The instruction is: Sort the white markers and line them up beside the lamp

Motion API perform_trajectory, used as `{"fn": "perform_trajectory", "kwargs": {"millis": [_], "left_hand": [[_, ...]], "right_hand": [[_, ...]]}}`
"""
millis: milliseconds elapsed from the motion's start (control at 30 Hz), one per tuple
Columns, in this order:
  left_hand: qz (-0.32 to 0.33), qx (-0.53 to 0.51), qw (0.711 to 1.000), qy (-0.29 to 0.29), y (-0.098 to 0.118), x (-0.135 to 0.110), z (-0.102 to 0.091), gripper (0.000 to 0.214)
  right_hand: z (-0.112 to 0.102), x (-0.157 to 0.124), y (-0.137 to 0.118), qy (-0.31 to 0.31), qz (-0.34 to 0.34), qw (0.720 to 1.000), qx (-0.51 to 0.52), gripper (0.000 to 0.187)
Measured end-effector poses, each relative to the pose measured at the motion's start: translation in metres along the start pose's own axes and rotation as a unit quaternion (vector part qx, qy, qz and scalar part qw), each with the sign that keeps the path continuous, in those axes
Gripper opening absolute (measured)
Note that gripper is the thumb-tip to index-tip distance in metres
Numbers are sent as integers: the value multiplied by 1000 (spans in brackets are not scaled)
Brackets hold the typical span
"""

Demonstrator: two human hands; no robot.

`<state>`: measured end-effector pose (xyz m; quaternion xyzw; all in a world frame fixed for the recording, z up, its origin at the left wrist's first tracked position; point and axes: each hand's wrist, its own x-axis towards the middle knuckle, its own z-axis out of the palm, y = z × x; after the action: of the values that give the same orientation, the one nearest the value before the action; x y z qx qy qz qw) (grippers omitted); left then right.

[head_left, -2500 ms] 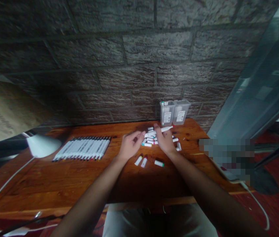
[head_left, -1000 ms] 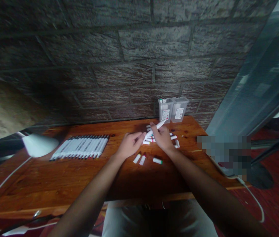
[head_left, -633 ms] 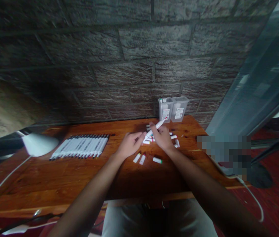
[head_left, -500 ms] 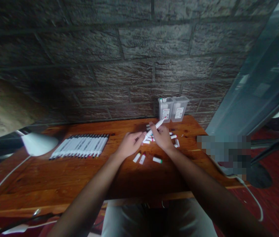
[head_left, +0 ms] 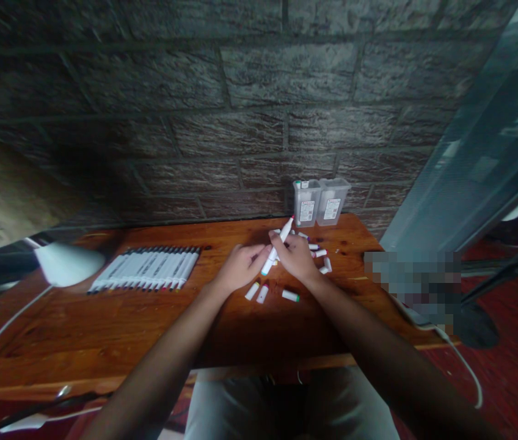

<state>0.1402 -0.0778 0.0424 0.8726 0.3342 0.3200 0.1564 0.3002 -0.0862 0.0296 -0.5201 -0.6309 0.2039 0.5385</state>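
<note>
My right hand [head_left: 296, 259] grips a white marker [head_left: 278, 244], tilted up with its red tip toward the wall. My left hand [head_left: 239, 267] is curled beside it, its fingertips at the marker's lower end; I cannot make out what they pinch. Loose white caps [head_left: 318, 252] with coloured ends lie scattered behind and right of my hands. Three more caps [head_left: 290, 296] lie just in front of my hands. A neat row of white markers [head_left: 146, 268] lies to the left on the wooden table [head_left: 103, 330].
Two clear plastic boxes [head_left: 317, 201] stand against the brick wall at the back. A white lamp head [head_left: 64, 263] and its cable sit at the left. A white cord [head_left: 463, 360] trails off the right edge.
The marker in my right hand has swung from lying nearly flat to pointing steeply up, and shifted slightly left. My left hand has stayed at its lower end.
</note>
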Motion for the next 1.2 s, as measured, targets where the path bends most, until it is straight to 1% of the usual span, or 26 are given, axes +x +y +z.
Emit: {"fn": "perform_trajectory", "kwargs": {"millis": [467, 833, 1200], "left_hand": [[-4, 3, 1000, 1, 0, 0, 0, 39], [-5, 4, 1000, 0, 0, 0, 0, 40], [-9, 10, 1000, -3, 0, 0, 0, 40]], "right_hand": [[-2, 0, -1, -1, -8, 1000, -5, 54], [0, 0, 3, 5, -6, 1000, -10, 54], [1, 1, 5, -2, -20, 1000, -5, 51]]}}
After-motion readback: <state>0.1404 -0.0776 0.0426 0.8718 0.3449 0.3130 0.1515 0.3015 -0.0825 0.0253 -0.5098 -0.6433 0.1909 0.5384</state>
